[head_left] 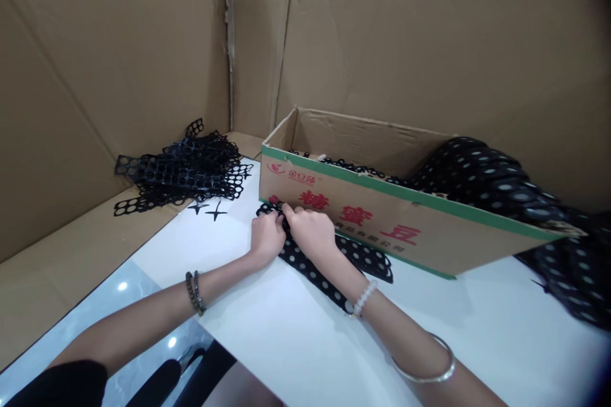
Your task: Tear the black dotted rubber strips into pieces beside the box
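Note:
Black strips with rows of round pale dots (315,270) lie on the white table in front of a cardboard box. At their far left end, my left hand (267,236) is closed, its fingers pinching the edge of the black material. Right beside it, touching or nearly so, my right hand (310,229) is also closed on the same end, thumb and fingers pressed together. The right forearm passes over the strips and hides part of them. Exactly what the fingertips grip is partly hidden.
The cardboard box (429,229) with a green rim holds black perforated material. More dotted black sheets (482,172) drape over its right end. A heap of black mesh scraps (186,168) is at the back left. Tall cardboard walls (405,44) stand behind the white table (267,331).

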{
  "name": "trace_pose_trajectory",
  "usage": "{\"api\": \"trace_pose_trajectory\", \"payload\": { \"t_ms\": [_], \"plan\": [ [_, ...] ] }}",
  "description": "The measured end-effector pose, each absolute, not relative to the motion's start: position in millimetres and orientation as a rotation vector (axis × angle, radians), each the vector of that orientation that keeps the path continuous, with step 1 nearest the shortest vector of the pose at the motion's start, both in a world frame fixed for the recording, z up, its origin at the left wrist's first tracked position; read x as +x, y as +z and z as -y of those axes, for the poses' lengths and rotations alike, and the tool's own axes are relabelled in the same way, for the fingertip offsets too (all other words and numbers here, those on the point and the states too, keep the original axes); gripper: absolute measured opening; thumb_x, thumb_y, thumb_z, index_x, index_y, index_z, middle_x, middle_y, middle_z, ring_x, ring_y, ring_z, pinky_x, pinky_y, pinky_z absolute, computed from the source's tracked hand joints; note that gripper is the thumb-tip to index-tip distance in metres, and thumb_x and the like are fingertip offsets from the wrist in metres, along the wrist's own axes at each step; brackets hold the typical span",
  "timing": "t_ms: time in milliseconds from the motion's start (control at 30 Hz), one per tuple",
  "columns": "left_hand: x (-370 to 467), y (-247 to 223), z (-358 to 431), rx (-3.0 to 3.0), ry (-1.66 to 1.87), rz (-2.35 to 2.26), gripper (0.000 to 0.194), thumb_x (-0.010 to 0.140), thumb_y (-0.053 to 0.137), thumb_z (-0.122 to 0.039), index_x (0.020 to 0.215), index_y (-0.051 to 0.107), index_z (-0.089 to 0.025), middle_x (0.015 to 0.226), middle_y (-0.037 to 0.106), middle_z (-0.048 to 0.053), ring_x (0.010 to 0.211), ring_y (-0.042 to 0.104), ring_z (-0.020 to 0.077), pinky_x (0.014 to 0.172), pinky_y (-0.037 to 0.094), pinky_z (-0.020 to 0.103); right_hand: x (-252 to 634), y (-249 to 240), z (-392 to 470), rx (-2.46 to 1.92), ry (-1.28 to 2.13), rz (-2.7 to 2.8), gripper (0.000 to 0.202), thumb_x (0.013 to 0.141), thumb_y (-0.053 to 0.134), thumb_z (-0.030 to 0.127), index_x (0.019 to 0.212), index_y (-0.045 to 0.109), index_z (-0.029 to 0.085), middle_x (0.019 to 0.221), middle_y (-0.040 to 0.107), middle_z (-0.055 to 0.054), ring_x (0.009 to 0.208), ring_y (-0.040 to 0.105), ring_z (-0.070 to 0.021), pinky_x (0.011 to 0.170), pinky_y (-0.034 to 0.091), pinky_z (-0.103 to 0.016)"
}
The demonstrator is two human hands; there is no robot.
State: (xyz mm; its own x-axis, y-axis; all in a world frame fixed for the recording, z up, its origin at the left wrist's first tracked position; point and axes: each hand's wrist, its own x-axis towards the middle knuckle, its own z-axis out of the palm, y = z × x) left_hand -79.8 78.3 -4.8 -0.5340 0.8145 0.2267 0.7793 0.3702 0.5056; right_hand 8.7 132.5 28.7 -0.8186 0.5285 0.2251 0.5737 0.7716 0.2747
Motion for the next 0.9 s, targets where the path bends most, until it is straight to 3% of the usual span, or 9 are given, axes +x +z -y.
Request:
{"api": "trace_pose_trajectory", "payload": {
  "t_ms": [733, 900],
  "plan": [
    [-80.8, -5.9, -76.4, 1.504, 0.917, -2.496, 0.026, 0.083, 0.033, -0.018, 0.076, 0.058, -0.015, 0.077, 0.063, 0.008, 0.072, 0.057, 0.019, 0.062, 0.039, 0.027, 6.8, 17.3, -128.1, -0.934, -0.538, 2.815, 0.039, 0.086, 0.025, 0.017, 0.123, 0.037, 0.017, 0.082, 0.059, -0.011, 0.068, 0.059, -0.0172, 0.052, 0.039, -0.023],
    [-82.9, -5.3, -76.4, 1.468, 0.939, -2.455, 0.028, 0.085, 0.032, -0.022, 0.074, 0.057, -0.016, 0.074, 0.064, 0.006, 0.068, 0.058, 0.0169, 0.058, 0.038, 0.025, 11.2, 24.1, -127.9, -0.976, -0.553, 2.826, 0.051, 0.085, 0.03, 0.02, 0.133, 0.016, 0.027, 0.079, 0.059, -0.007, 0.064, 0.059, -0.0154, 0.05, 0.038, -0.021]
  ]
}}
